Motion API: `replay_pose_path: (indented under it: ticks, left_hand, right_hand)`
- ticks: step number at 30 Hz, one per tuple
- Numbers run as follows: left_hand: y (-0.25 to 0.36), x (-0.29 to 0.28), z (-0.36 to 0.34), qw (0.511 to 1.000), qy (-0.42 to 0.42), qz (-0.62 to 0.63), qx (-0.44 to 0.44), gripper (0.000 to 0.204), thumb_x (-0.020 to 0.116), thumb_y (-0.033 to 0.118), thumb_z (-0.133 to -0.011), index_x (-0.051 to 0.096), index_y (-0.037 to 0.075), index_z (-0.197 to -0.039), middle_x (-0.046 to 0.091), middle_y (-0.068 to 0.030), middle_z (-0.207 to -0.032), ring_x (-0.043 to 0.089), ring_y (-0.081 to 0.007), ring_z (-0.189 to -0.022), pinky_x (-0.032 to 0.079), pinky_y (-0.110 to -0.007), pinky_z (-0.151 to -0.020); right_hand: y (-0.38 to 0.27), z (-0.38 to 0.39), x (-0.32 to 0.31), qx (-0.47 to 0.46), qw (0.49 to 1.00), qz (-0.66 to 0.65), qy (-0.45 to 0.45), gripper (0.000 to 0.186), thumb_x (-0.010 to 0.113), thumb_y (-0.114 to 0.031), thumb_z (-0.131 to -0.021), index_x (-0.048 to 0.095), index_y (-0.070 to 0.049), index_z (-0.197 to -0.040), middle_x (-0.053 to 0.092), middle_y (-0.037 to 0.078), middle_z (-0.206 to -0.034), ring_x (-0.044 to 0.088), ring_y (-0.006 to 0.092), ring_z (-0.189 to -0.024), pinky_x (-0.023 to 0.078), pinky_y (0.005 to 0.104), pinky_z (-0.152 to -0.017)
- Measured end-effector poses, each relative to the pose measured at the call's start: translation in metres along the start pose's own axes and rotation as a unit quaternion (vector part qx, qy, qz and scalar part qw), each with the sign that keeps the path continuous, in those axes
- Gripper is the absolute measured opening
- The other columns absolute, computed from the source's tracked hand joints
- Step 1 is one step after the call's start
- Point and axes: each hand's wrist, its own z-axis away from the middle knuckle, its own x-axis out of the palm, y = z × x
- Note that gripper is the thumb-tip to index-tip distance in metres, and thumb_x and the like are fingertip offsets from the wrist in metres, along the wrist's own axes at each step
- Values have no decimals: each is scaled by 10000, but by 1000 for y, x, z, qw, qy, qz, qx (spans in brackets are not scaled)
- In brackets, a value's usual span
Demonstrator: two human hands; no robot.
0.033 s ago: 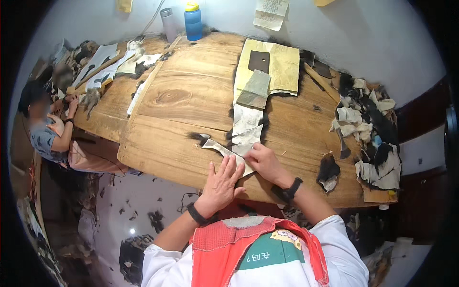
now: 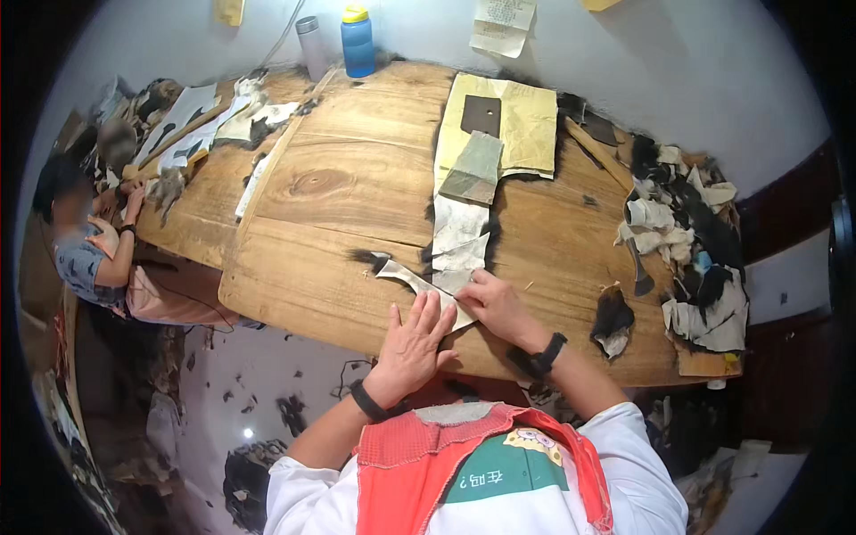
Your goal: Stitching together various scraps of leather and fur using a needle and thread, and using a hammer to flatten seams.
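Note:
My left hand (image 2: 415, 343) lies flat, fingers stretched, on a narrow pale piece of fur pelt (image 2: 406, 274) near the table's front edge. Dark hair sticks out of that piece's far left tip. Close beside it, my right hand (image 2: 499, 308) is closed in a pinch where the narrow piece meets a longer pelt strip (image 2: 459, 241). Whatever the right fingers hold is hidden. The strip runs away from me, skin side up, with black fur along its edges. On its far part rests a grey-green flat block (image 2: 473, 169).
Yellow paper (image 2: 530, 134) with a dark plate (image 2: 481, 116) lies beyond. Pelt scraps (image 2: 660, 223) pile up at right near a wooden-handled tool (image 2: 597, 152); a dark fur scrap (image 2: 613, 321) lies closer. A blue bottle (image 2: 358, 45) stands at the back. Another person (image 2: 94, 245) works at left.

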Motion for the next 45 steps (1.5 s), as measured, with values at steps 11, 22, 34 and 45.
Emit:
replay_pose_path:
  ticks: [11, 22, 34, 45]
  left_hand:
    - [-5, -10, -18, 999, -26, -17, 13, 660, 671, 445, -837, 465, 132, -1381, 331, -184, -1507, 375, -331, -1341, 304, -618, -1040]
    - [-34, -19, -42, 988, -12, 75, 135, 422, 652, 298, -866, 592, 90, -1228, 458, -151, -1435, 404, -364, -1342, 328, -602, -1063]
    - [-46, -3, -68, 928, 108, 350, 65, 241, 668, 8, -778, 655, 18, -1019, 597, -169, -1077, 543, -358, -1066, 450, -431, -941]
    - [-49, 8, -77, 931, 87, 352, 44, 228, 721, 20, -761, 672, 73, -977, 546, -122, -1041, 508, -307, -1023, 451, -378, -876]
  right_hand:
    - [4, 67, -46, 25, 999, 39, -7, 101, 666, -36, -800, 703, -63, -889, 578, 120, -748, 613, 279, -688, 467, 385, -606]
    - [-16, 17, -7, 144, 987, 77, -12, 282, 619, -217, -904, 475, -89, -1110, 656, 200, -837, 639, 431, -762, 492, 506, -646]
    - [-9, 17, 0, 167, 983, 67, -32, 362, 725, -252, -828, 540, -93, -1096, 682, 173, -878, 677, 369, -815, 513, 449, -684]
    - [-4, 16, 2, 180, 983, 40, 15, 346, 765, -259, -780, 586, -88, -1022, 664, 153, -816, 667, 350, -771, 504, 434, -664]
